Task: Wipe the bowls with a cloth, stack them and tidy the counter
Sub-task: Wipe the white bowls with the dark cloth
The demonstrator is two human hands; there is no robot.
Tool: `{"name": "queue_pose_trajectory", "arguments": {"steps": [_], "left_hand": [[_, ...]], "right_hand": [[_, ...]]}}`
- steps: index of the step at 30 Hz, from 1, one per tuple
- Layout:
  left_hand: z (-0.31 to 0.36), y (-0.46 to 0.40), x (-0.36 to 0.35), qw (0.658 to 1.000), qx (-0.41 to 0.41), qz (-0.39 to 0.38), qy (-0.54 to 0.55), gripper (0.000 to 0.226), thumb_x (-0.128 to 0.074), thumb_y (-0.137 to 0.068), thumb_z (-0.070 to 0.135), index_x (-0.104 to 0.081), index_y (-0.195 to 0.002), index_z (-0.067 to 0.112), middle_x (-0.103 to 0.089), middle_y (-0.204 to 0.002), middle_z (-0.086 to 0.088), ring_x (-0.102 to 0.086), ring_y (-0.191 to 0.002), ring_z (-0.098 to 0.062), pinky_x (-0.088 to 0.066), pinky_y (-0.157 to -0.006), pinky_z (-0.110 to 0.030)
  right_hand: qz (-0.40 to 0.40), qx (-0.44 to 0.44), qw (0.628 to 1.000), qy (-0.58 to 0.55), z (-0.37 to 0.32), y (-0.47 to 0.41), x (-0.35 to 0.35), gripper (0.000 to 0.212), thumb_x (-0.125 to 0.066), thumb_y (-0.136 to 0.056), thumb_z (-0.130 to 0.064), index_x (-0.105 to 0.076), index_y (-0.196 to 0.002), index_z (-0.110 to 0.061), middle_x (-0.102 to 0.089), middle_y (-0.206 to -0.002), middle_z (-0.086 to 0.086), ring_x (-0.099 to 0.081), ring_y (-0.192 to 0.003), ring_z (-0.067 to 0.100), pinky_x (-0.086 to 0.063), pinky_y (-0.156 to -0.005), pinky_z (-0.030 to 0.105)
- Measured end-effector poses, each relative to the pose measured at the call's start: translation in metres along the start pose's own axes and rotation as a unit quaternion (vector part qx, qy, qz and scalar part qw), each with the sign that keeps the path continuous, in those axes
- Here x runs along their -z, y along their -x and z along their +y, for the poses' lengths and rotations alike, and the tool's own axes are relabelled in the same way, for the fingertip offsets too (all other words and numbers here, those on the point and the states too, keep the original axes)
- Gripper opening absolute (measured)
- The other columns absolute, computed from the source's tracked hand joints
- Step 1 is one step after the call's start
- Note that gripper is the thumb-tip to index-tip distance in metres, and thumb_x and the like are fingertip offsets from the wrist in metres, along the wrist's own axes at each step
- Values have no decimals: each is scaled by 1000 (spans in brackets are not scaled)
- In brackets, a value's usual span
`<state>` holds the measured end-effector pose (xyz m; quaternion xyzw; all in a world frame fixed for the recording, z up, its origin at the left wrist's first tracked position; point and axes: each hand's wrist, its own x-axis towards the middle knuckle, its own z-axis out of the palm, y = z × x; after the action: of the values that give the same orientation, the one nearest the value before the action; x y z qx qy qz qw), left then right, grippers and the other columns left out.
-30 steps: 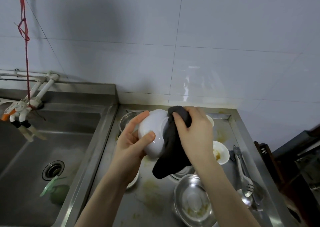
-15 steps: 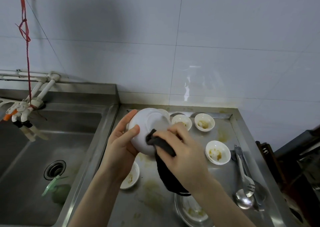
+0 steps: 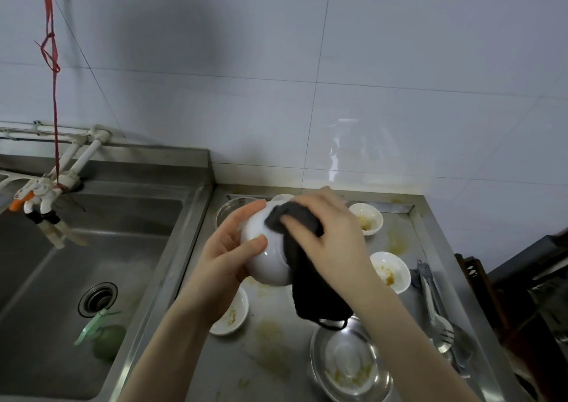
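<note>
White wall tiles fill the upper frame above a steel surface (image 3: 276, 349) smeared with yellowish stains, with a sink (image 3: 92, 248) at the left. At centre frame, the left hand (image 3: 227, 266) holds a white bowl (image 3: 270, 257) up off the surface, its fingers (image 3: 242, 214) curled round the far side and the thumb pressed on the near side. The right hand (image 3: 332, 242) presses a dark cloth (image 3: 304, 278) against the bowl, fingers curled over the bunched fabric, whose tail hangs down. Small dirty bowls (image 3: 390, 271) lie on the surface right of the hands, another (image 3: 230, 315) under the left wrist. A steel bowl (image 3: 350, 368) sits at lower centre-right, near cutlery (image 3: 436, 318).
</note>
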<state>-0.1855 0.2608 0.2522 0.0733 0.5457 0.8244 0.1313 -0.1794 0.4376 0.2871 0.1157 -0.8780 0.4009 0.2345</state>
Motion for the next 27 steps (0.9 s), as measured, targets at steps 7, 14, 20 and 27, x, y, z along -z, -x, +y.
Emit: {"name": "queue_pose_trajectory", "arguments": {"steps": [7,14,20,27], "left_hand": [[-3,5,7,999,-22,13,30,62,-80,-72,20,-61,-130,26,-69,-122,-8,-70,-103,-28,-60,-72,-34],[-1,1,22,991,-18,70,110,50,-61,-81,14,-61,-127,32,-67,-128,-5,-68,-112,-28,-61,-77,-36],[13,5,56,999,12,-43,-27,72,-71,-77,8,-47,-140,36,-72,-114,-17,-71,-99,-34,-60,-77,-36],[3,-5,82,991,39,-55,-113,59,-73,-81,-6,-51,-134,9,-73,-111,-16,-71,-103,-30,-59,-84,-33]], "right_hand": [[44,-130,989,-53,20,-13,-10,4,-64,-91,-28,-65,-88,-25,-63,-86,-7,-58,-84,12,-44,-79,29],[141,-157,970,-123,-1,47,-49,12,-59,-91,-28,-62,-101,-21,-63,-95,-9,-60,-94,12,-45,-83,19],[20,-267,957,-109,23,-4,-44,15,-65,-92,-26,-65,-91,-10,-67,-87,5,-60,-89,24,-47,-82,38],[-111,114,980,123,-18,-13,-75,22,-61,-88,-36,-68,-105,-24,-56,-104,-6,-55,-88,8,-45,-70,20]]}}
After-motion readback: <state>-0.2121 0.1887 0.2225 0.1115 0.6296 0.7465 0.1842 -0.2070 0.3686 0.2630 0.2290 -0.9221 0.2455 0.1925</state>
